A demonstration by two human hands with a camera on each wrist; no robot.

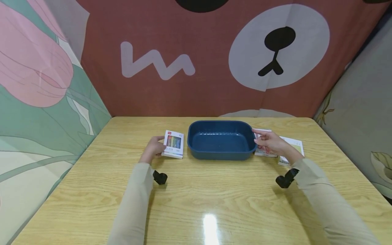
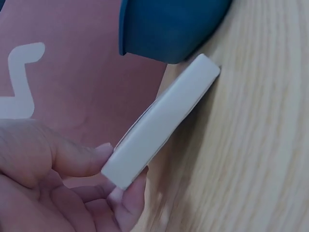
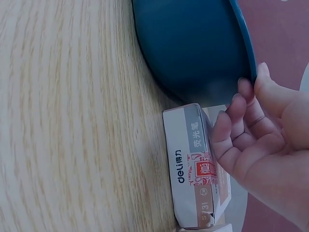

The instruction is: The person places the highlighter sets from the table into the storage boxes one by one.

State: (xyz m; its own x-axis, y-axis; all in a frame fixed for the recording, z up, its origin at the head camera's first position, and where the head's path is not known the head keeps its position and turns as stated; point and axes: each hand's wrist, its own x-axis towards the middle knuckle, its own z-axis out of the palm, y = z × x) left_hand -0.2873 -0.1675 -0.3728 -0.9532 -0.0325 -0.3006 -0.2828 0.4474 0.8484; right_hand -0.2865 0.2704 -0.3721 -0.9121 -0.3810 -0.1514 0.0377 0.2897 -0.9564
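My left hand (image 1: 154, 147) pinches a thin white box (image 1: 174, 144) by its left edge, thumb on one face and fingers on the other. Coloured sticks show on the front of this box. In the left wrist view the box (image 2: 161, 123) is tilted, its far end down by the table near the basin. At the middle back stands a blue plastic basin (image 1: 222, 156) with rounded corners. My right hand (image 1: 272, 142) pinches the basin's right rim, thumb at the top edge and fingertips against the outer wall. Beneath those fingers lies a white highlighter box (image 3: 186, 169) with red print.
Another white box (image 1: 298, 145) with a yellow-green patch lies at the far right, partly behind my right hand. A wooden table (image 1: 183, 194) carries everything. A reddish-brown printed cloth (image 1: 171, 98) hangs right behind its back edge. Black camera mounts (image 1: 286, 178) project from both wrists.
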